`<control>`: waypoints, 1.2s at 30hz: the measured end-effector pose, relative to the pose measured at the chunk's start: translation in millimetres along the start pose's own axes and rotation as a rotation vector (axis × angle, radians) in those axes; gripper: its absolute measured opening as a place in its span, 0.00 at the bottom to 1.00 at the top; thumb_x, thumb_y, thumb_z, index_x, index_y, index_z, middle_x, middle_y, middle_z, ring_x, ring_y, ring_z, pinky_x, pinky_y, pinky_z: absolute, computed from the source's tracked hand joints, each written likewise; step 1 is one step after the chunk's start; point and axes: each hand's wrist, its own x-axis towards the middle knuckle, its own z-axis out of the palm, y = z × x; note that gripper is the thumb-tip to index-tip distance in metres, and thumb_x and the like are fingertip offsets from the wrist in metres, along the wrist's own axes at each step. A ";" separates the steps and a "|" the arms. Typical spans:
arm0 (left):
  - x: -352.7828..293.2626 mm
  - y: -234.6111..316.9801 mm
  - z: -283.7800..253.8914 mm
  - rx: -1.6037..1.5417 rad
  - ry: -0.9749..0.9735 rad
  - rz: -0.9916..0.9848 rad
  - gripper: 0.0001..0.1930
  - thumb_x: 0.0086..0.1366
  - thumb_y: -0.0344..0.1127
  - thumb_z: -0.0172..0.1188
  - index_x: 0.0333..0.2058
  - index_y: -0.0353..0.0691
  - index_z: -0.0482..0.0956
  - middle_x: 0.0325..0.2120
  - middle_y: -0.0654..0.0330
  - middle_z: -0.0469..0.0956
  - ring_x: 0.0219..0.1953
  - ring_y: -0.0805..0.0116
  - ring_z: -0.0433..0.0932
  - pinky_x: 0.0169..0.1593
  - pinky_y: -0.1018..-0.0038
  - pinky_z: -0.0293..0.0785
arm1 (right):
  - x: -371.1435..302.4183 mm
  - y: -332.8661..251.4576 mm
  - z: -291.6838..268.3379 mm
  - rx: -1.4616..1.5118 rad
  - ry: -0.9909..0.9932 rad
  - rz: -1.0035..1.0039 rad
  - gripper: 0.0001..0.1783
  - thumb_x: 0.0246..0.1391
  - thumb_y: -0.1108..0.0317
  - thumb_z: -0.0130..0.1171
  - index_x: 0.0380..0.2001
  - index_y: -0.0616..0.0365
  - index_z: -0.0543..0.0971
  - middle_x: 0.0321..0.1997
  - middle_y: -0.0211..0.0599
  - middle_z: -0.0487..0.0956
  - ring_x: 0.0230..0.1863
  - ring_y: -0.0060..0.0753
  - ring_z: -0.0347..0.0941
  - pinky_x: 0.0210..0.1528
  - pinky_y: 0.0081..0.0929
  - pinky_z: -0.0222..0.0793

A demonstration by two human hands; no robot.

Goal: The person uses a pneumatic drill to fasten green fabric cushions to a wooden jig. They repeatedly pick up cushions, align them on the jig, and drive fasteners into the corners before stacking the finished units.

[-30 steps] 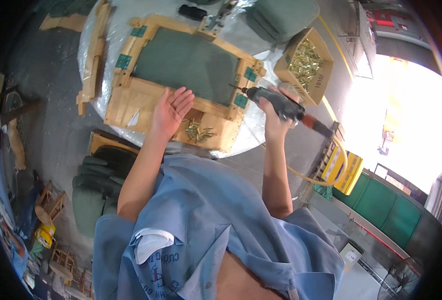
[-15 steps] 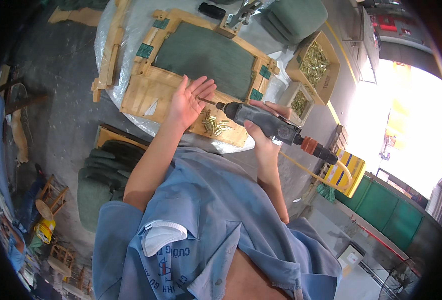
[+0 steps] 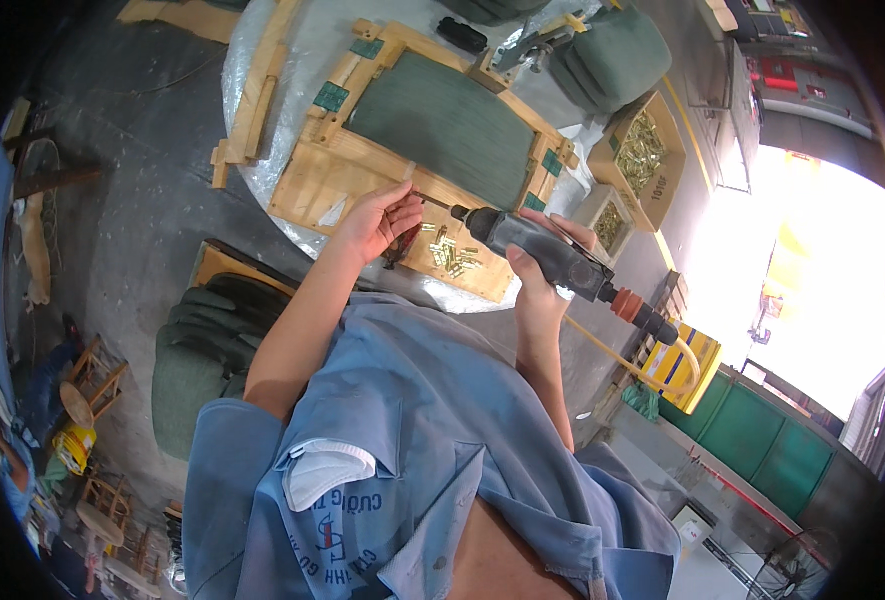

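Note:
My right hand (image 3: 548, 265) is wrapped round the body of a dark grey air drill (image 3: 533, 245) with a black chuck and a yellow hose. Its thin bit (image 3: 438, 203) points left toward my left hand (image 3: 378, 222). The fingers of that hand are curled closed at the bit's tip; whatever they pinch is too small to make out. Below them, several small brass-coloured metal fittings (image 3: 453, 255) lie loose on a wooden jig (image 3: 303, 190). A green padded panel (image 3: 443, 125) sits within the jig's frame. A dark red-and-black object (image 3: 400, 250) shows partly beneath my left hand.
A cardboard box (image 3: 663, 190) and a smaller box (image 3: 591, 210), both holding brass-coloured fittings, stand at the right. Green cushions (image 3: 618, 60) lie at the back right, with more green padded pieces (image 3: 203, 350) at the lower left. Wooden strips (image 3: 258, 100) rest left of the jig.
My left hand has gone from open, palm up, to fingers curled at the bit's tip. The view has shifted, and the drill stays in my right hand.

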 end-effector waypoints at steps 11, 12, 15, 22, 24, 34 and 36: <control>-2.7 3.3 -6.6 -0.056 0.076 0.028 0.11 0.76 0.40 0.65 0.46 0.37 0.82 0.36 0.58 0.87 0.38 0.70 0.89 0.43 0.75 0.90 | 6.2 9.2 19.1 -0.064 -0.116 -0.094 0.35 0.48 0.76 0.77 0.56 0.60 0.67 0.55 0.56 0.83 0.57 0.42 0.82 0.62 0.39 0.79; -4.1 3.9 -4.6 -0.082 0.094 0.020 0.11 0.77 0.40 0.65 0.47 0.37 0.82 0.36 0.58 0.87 0.38 0.70 0.89 0.43 0.75 0.90 | 8.3 8.9 19.7 -0.077 -0.140 -0.106 0.35 0.48 0.77 0.77 0.56 0.60 0.67 0.55 0.56 0.83 0.57 0.42 0.82 0.62 0.39 0.79; -4.7 6.2 -4.0 -0.158 0.103 0.001 0.13 0.78 0.42 0.63 0.48 0.38 0.82 0.36 0.58 0.86 0.37 0.70 0.89 0.43 0.75 0.91 | 13.2 9.5 27.6 -0.122 -0.178 -0.100 0.36 0.47 0.77 0.77 0.56 0.60 0.67 0.55 0.55 0.83 0.57 0.43 0.82 0.62 0.39 0.79; 3.2 28.7 7.1 0.235 0.129 0.117 0.22 0.79 0.52 0.58 0.53 0.36 0.82 0.30 0.56 0.86 0.38 0.61 0.89 0.40 0.64 0.88 | 46.0 16.4 55.0 -0.177 -0.118 -0.152 0.35 0.49 0.79 0.74 0.56 0.59 0.66 0.56 0.57 0.82 0.58 0.44 0.81 0.63 0.41 0.77; 17.7 48.0 5.3 0.699 0.207 0.475 0.21 0.79 0.50 0.58 0.56 0.38 0.82 0.29 0.54 0.87 0.36 0.58 0.89 0.39 0.60 0.86 | 62.7 18.0 69.5 -0.135 -0.088 -0.168 0.35 0.49 0.79 0.74 0.57 0.59 0.66 0.56 0.57 0.82 0.58 0.44 0.81 0.64 0.41 0.77; 73.2 168.7 28.7 2.182 0.370 0.675 0.23 0.71 0.30 0.55 0.64 0.45 0.80 0.34 0.50 0.88 0.38 0.49 0.89 0.41 0.54 0.85 | 146.4 33.8 135.0 -0.131 -0.130 -0.237 0.34 0.48 0.77 0.76 0.55 0.59 0.68 0.54 0.49 0.83 0.55 0.36 0.82 0.60 0.35 0.78; 80.6 169.7 24.1 2.215 0.350 0.686 0.24 0.69 0.28 0.55 0.63 0.44 0.80 0.33 0.50 0.88 0.38 0.49 0.89 0.41 0.54 0.85 | 159.3 42.2 145.1 -0.145 -0.155 -0.240 0.33 0.48 0.77 0.76 0.54 0.59 0.68 0.53 0.48 0.83 0.55 0.35 0.82 0.60 0.35 0.78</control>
